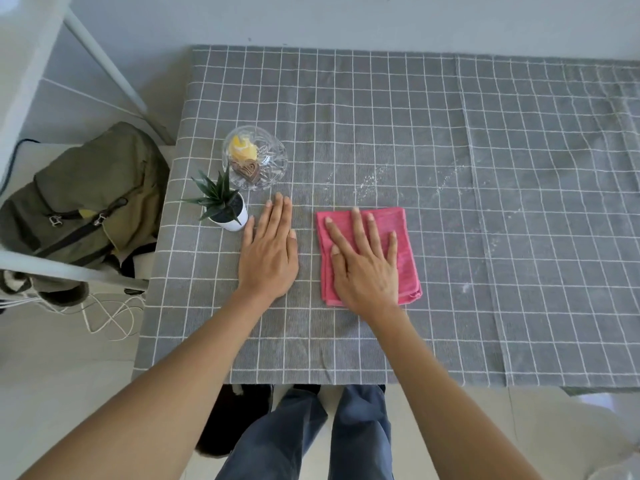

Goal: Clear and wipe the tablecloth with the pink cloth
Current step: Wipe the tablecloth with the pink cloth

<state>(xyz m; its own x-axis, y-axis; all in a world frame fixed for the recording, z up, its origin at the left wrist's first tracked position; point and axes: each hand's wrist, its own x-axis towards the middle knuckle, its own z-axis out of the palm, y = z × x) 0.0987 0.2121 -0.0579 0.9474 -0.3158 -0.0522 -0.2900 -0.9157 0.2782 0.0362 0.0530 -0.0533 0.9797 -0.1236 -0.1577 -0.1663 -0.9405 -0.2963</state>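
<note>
A grey tablecloth (450,140) with a white grid covers the table. A folded pink cloth (407,237) lies flat on it near the front. My right hand (363,265) presses palm-down on the pink cloth with fingers spread. My left hand (268,254) rests flat on the bare tablecloth just left of the cloth, holding nothing. White powdery specks (374,180) are scattered on the tablecloth beyond the cloth and to the right.
A small potted plant (225,206) in a white pot stands left of my left hand. Behind it sits a glass bowl (256,157) with yellow and brown items. An olive backpack (86,202) lies on a seat left of the table.
</note>
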